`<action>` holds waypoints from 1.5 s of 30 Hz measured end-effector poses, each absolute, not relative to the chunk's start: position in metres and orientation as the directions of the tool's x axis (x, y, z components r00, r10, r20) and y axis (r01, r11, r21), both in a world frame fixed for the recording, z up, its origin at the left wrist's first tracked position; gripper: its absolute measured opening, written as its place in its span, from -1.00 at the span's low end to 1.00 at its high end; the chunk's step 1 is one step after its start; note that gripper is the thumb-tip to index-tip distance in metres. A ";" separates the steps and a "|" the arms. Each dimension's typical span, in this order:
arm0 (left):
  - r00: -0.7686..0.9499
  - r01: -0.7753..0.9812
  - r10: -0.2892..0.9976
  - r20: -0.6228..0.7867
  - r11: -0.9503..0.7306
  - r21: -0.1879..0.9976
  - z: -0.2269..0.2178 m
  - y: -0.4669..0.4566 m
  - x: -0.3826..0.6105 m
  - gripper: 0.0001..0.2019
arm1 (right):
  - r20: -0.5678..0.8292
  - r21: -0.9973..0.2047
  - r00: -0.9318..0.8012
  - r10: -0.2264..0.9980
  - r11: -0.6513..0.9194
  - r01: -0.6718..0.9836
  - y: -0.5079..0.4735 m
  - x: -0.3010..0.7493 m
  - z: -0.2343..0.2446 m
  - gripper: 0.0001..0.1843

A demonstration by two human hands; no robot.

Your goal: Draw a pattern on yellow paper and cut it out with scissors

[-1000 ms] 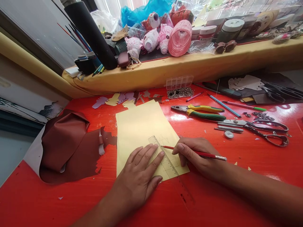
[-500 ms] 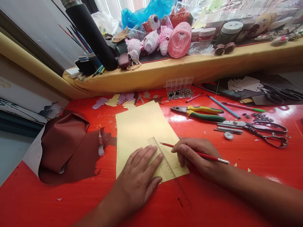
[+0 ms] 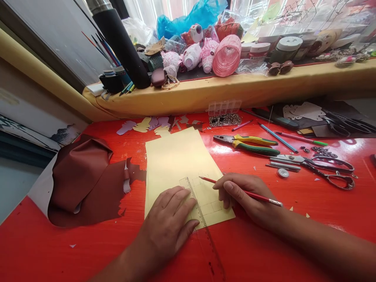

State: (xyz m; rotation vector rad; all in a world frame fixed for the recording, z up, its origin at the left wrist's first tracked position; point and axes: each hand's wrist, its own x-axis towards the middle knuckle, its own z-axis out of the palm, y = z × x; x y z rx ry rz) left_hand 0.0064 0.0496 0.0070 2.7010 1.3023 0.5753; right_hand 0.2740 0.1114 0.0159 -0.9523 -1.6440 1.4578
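Observation:
Pale yellow paper (image 3: 176, 156) lies on the red table, with thin pencil lines drawn near its lower right corner. Across its lower part rests a clear ruler (image 3: 197, 203), its near end reaching past the paper onto the table. My left hand (image 3: 170, 215) lies flat on the ruler and paper, fingers stretched out. A red pencil (image 3: 258, 196) is pinched between the thumb and fingers of my right hand (image 3: 243, 194). Its tip points left, above or at the drawn lines; whether it touches the paper I cannot tell.
Brown leather-like material (image 3: 88, 184) lies to the left. Pliers (image 3: 249, 144), large scissors (image 3: 320, 164) and metal rods (image 3: 283, 166) lie to the right. Behind the paper are cut scraps (image 3: 142, 125) and a clear compartment box (image 3: 225, 113). A crowded ledge (image 3: 190, 92) runs along the back.
The ruler has shifted left and toward me, turning slightly, with my left hand moving slightly left on it. My right hand still holds the pencil in nearly the same place.

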 end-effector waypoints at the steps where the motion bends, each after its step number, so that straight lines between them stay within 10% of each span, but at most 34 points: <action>1: 0.568 0.736 0.770 0.292 -0.634 0.239 0.007 0.049 0.006 -0.74 | 0.039 -0.996 -0.455 0.890 0.072 0.055 0.111 0.274 0.016 -0.52; 45: 0.544 0.736 0.826 0.148 -0.554 0.388 0.007 0.059 -0.013 -0.56 | -0.008 -0.993 -0.510 0.860 0.054 0.106 0.114 0.274 0.017 -0.44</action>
